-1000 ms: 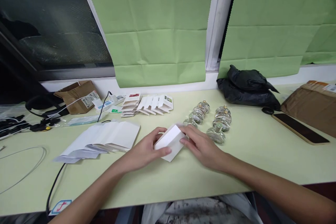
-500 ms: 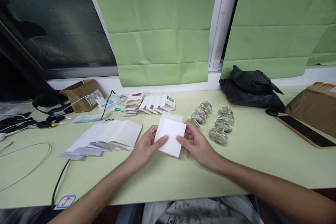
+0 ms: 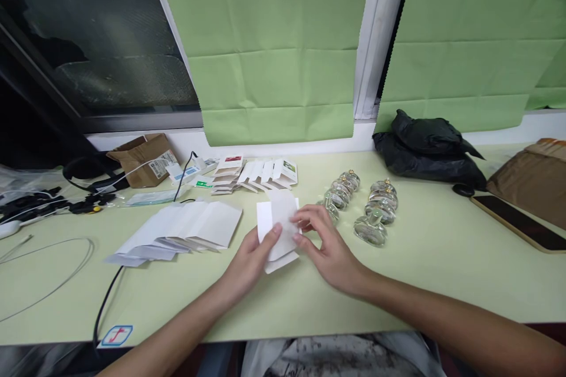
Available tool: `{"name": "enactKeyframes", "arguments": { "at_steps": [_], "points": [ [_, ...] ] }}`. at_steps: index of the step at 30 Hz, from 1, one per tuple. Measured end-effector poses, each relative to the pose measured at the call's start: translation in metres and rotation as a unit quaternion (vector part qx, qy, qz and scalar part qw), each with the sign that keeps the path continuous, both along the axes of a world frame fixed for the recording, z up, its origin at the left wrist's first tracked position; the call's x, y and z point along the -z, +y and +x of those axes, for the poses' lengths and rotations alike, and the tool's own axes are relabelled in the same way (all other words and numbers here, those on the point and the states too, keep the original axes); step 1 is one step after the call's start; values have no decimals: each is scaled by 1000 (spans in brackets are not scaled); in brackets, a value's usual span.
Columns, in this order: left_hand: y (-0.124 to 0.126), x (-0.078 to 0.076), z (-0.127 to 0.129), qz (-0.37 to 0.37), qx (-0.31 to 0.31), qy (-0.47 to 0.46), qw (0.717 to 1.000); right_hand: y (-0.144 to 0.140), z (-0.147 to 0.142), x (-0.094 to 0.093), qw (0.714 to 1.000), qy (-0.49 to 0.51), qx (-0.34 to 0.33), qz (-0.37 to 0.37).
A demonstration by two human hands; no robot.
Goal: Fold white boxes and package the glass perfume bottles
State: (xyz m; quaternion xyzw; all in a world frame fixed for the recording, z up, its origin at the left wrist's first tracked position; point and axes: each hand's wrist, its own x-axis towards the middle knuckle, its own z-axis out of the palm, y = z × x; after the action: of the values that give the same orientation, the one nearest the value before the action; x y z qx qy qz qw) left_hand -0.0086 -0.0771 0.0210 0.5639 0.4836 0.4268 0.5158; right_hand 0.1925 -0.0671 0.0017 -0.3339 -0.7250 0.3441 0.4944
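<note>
A small white paper box (image 3: 275, 221), folded flat with flaps showing at its top and bottom, is held up above the table. My left hand (image 3: 250, 256) grips its left side, thumb across the front. My right hand (image 3: 329, 250) is at the right edge, its thumb and bent fingertips closed on the paper there. More flat white paper boxes (image 3: 198, 224) lie overlapping to the left of my hands. Beyond the right hand stand two rows of clear glass bottles (image 3: 371, 228) with gold-coloured tops.
Folded white cartons (image 3: 267, 174), some with coloured labels, lie at the back. Rightward are a black plastic bag (image 3: 428, 150), a phone (image 3: 522, 221) and a brown package (image 3: 530, 182). Leftward, an open cardboard box (image 3: 144, 162) sits near tangled cables (image 3: 48, 206) on the pale green table (image 3: 398, 300).
The paper box has been turned, so a middle strip and a lower flap now show. My right hand's fingers have moved from behind the box to its right edge.
</note>
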Motion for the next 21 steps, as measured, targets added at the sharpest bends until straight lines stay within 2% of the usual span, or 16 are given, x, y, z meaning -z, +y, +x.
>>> {"name": "enactKeyframes", "arguments": {
  "at_steps": [2,4,7,10,16,19,21],
  "points": [
    [4,-1,-2,-69,6,-54,996,3,-1,7,998,19,53,-25],
    [5,-1,-5,-108,31,-85,990,7,-3,15,992,65,67,-80],
    [6,-1,-8,-109,57,-69,990,11,-7,22,977,146,-2,-154],
    [6,-2,-13,-61,61,0,996,13,-9,23,962,181,-67,-194],
    [4,-7,-24,20,68,124,990,14,-11,24,948,194,-84,-236],
    [3,-9,-34,92,41,242,965,14,-13,31,938,190,-93,-273],
    [7,-13,-46,139,1,332,933,14,-14,37,934,180,-88,-296]
  ]
}}
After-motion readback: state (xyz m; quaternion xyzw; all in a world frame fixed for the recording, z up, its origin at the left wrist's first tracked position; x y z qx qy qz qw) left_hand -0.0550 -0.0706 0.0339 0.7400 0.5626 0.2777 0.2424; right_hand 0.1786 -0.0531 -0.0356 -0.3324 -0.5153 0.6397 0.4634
